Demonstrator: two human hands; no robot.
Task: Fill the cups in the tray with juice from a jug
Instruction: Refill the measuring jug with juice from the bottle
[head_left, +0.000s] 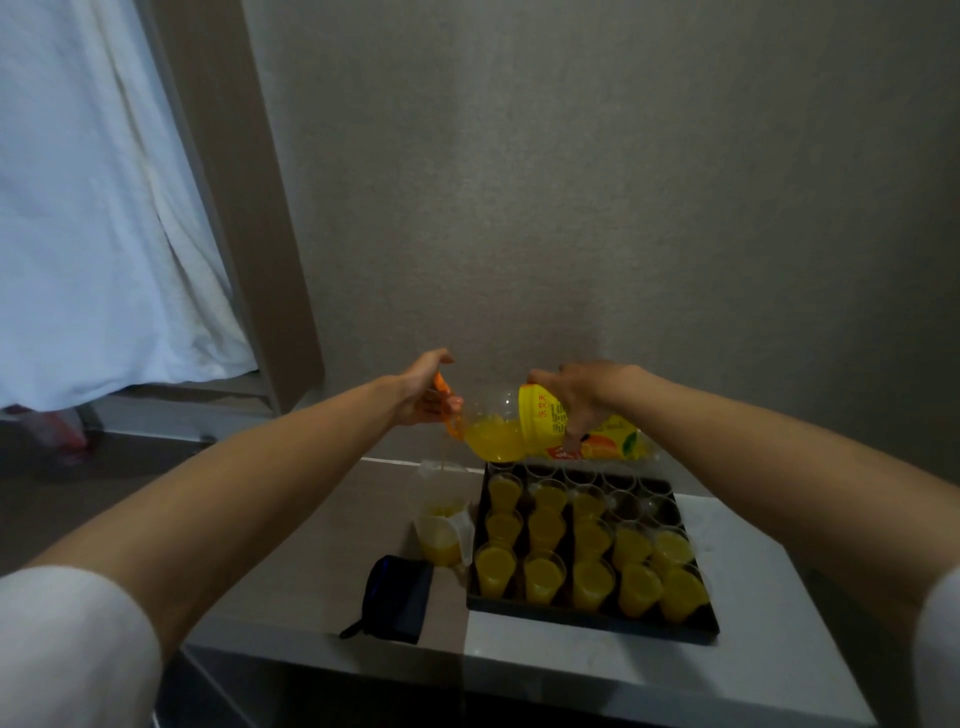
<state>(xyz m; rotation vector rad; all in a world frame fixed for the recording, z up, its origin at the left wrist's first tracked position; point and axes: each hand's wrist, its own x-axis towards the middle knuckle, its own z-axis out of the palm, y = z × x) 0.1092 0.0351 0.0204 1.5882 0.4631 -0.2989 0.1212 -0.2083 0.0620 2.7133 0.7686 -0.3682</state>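
Observation:
A large juice bottle (545, 434) with a yellow label lies tipped on its side in the air. My right hand (582, 395) grips its body from above. My left hand (426, 392) holds its orange handle at the neck end. A thin stream of orange juice falls from the neck into a clear plastic jug (441, 512), which stands on the table left of the tray and is partly filled. The dark tray (597, 621) holds several clear cups (543, 577). The near rows hold juice; several cups at the back right are empty.
A dark blue pouch (397, 597) lies on the table in front of the jug, left of the tray. The small grey table (753, 665) stands against a beige wall. A white curtain (88, 208) hangs at the far left.

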